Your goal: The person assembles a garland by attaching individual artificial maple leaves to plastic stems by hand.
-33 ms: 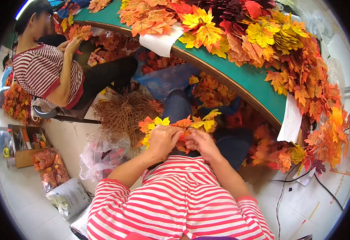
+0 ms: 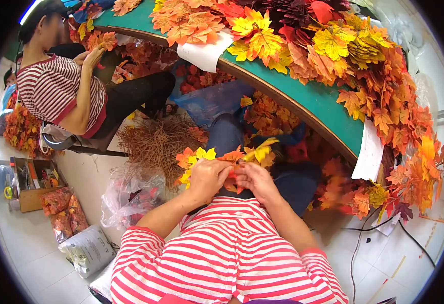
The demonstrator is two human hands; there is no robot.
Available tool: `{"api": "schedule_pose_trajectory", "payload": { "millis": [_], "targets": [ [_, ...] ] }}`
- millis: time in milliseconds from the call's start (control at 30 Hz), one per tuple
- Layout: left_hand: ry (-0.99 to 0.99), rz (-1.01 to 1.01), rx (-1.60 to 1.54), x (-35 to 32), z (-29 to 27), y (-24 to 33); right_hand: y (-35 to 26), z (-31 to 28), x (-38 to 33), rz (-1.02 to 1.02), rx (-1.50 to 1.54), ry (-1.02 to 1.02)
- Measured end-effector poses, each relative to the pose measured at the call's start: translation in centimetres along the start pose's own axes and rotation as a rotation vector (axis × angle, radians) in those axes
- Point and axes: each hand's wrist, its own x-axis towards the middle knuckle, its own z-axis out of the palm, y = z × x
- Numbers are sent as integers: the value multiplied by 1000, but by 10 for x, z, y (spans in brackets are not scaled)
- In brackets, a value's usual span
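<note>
Here my left hand [image 2: 206, 177] and right hand [image 2: 255, 181] are both closed on a leaf garland [image 2: 222, 157], held over my lap. Judging roughly: partly assembled. Beyond, loose twig bundle [image 2: 156, 144] unused; worktop [image 2: 323, 101] piled with leaves [image 2: 333, 45].

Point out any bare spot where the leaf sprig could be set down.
Bare green table top runs along the near edge, between the leaf pile and the rim. Floor tiles past the bags are free. Both hands hold the sprig; under the table is crowded.
</note>
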Motion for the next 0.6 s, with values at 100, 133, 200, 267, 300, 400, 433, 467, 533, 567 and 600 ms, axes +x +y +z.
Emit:
{"api": "schedule_pose_trajectory", "payload": {
  "millis": [100,133,200,267,300,400,433,467,533,567,600],
  "targets": [
    [-35,56,31,-7,-5,6,-6,5,2,-1,298,15],
    [-28,113,59,-10,-8,9,-7,7,4,19,376,1],
    [9,184,62,-12,-15,19,-10,8,3,44,465,-18],
    [7,254,94,-20,-19,20,-27,21,-6,-19,473,-56],
    [12,253,100,-24,-24,20,-36,28,-10,-81,486,-90],
    [58,318,109,-17,-43,32,-66,38,-21,-135,408,-146],
    [65,324,118,-15,-48,35,-79,43,-24,-147,378,-196],
    [74,314,122,-19,-58,35,-91,53,-30,-161,311,-243],
    [113,304,80,-13,-77,47,-116,69,-37,-198,233,-301],
    [129,316,85,-5,-84,51,-129,74,-38,-216,178,-345],
    [191,356,66,3,-90,54,-141,78,-38,-253,145,-371]
  ]
}}
